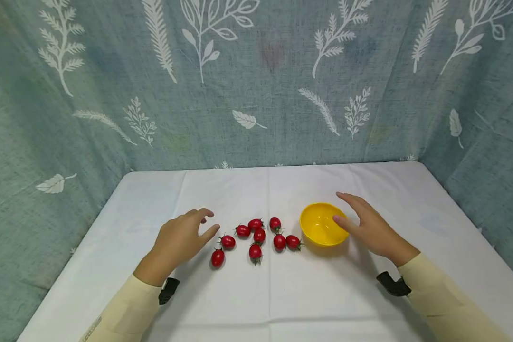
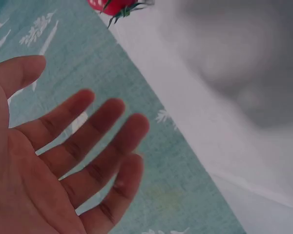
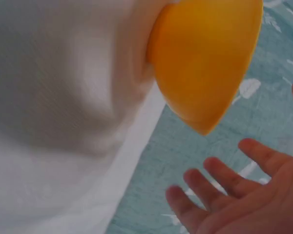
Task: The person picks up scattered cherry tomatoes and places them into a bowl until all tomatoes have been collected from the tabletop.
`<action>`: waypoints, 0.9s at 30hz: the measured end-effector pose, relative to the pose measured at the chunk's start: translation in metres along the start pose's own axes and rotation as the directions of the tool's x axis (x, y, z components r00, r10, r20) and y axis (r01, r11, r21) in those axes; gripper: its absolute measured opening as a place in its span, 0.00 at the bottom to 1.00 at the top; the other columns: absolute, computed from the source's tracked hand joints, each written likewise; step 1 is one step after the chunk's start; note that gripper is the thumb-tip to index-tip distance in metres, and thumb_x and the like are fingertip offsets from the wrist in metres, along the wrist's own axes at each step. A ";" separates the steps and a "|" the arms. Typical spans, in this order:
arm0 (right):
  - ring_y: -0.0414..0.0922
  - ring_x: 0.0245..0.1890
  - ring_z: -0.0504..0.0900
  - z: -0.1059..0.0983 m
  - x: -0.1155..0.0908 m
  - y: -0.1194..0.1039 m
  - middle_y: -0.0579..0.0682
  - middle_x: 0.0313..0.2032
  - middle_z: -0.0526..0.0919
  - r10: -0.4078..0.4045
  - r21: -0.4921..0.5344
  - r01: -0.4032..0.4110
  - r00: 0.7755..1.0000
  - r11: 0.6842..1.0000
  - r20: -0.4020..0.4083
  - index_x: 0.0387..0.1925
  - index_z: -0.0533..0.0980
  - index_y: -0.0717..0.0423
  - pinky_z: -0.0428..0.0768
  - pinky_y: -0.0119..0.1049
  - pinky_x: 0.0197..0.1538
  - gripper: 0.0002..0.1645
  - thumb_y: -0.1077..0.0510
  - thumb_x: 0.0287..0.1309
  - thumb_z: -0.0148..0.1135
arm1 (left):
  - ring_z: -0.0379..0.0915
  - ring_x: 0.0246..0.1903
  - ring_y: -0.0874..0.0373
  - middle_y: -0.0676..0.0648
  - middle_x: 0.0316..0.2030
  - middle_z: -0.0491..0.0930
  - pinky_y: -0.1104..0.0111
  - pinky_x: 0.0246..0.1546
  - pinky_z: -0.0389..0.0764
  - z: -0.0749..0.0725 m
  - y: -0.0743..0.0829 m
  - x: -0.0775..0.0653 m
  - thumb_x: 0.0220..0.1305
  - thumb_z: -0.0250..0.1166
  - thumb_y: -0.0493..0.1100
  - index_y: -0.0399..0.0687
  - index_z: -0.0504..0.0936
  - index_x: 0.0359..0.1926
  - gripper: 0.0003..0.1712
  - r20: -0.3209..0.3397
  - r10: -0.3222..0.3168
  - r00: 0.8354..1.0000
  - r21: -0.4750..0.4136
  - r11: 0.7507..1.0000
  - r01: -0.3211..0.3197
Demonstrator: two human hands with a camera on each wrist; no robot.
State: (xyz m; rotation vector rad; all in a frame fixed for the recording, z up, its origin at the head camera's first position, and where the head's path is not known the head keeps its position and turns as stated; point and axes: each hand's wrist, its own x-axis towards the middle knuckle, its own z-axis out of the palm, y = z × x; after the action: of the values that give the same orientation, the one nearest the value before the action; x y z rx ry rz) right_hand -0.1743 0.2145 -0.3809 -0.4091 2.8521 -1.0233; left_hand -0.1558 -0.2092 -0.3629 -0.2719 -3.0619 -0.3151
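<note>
Several red cherry tomatoes (image 1: 259,236) with green stems lie loosely grouped on the white cloth, mostly left of a yellow bowl (image 1: 320,223). No contents show inside the bowl. My left hand (image 1: 181,237) hovers to the left of the tomatoes, its fingers spread and lightly bent, holding nothing. One tomato (image 2: 115,6) peeks in at the top of the left wrist view. On the bowl's right side is my right hand (image 1: 369,228), thumb over the rim in the head view. In the right wrist view its loose fingers (image 3: 222,178) stay apart from the bowl's outer wall.
The table (image 1: 222,304) is covered by a creased white cloth. Behind it and along both sides hangs a blue-green curtain (image 1: 273,118) with white leaf prints. Black straps (image 1: 393,284) sit at both sleeved wrists.
</note>
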 end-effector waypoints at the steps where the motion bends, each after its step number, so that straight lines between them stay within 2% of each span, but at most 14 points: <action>1: 0.64 0.76 0.53 0.002 -0.001 0.002 0.58 0.77 0.54 0.000 0.020 0.000 1.000 1.000 0.011 0.78 0.53 0.47 0.55 0.71 0.69 0.46 0.36 0.68 0.56 | 0.79 0.29 0.55 0.45 0.45 0.86 0.60 0.28 0.78 0.001 0.000 -0.003 0.66 0.65 0.56 0.52 0.82 0.55 0.22 0.003 0.004 1.000 -0.003 1.000 -0.004; 8: 0.65 0.77 0.49 0.014 -0.004 0.011 0.60 0.78 0.50 -0.018 0.111 0.009 0.997 0.994 0.078 0.80 0.46 0.48 0.51 0.73 0.69 0.55 0.38 0.63 0.64 | 0.72 0.25 0.62 0.51 0.33 0.83 0.66 0.25 0.73 0.000 -0.001 -0.020 0.62 0.69 0.54 0.53 0.83 0.42 0.13 0.013 0.032 0.999 0.014 0.999 -0.032; 13: 0.65 0.77 0.50 0.019 -0.004 0.013 0.61 0.78 0.50 -0.038 0.121 0.026 0.995 0.992 0.097 0.80 0.45 0.52 0.52 0.69 0.71 0.59 0.38 0.59 0.67 | 0.68 0.21 0.63 0.52 0.30 0.82 0.68 0.22 0.70 0.001 -0.002 -0.028 0.60 0.71 0.53 0.53 0.83 0.40 0.13 0.033 0.041 0.999 0.018 0.999 -0.041; 21: 0.66 0.75 0.54 0.022 -0.004 0.013 0.65 0.76 0.52 -0.073 0.092 0.065 0.994 0.994 0.087 0.78 0.45 0.61 0.56 0.66 0.71 0.66 0.38 0.53 0.73 | 0.66 0.20 0.64 0.55 0.28 0.80 0.69 0.22 0.69 0.009 0.002 -0.035 0.55 0.74 0.54 0.57 0.83 0.39 0.14 0.092 0.017 0.996 0.006 1.000 -0.018; 27: 0.66 0.75 0.55 0.024 -0.005 0.015 0.66 0.76 0.52 -0.082 0.104 0.073 0.994 0.992 0.078 0.78 0.45 0.64 0.57 0.66 0.71 0.67 0.40 0.52 0.74 | 0.66 0.20 0.65 0.56 0.26 0.79 0.69 0.22 0.69 0.010 0.006 -0.038 0.54 0.74 0.55 0.56 0.83 0.39 0.15 0.085 0.038 0.996 0.001 0.999 -0.038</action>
State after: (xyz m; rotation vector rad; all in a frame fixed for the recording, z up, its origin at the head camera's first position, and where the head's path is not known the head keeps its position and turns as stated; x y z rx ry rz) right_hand -0.1692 0.2117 -0.4090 -0.5437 2.7182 -1.1307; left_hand -0.1176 -0.2078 -0.3744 -0.3516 -3.1357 -0.3060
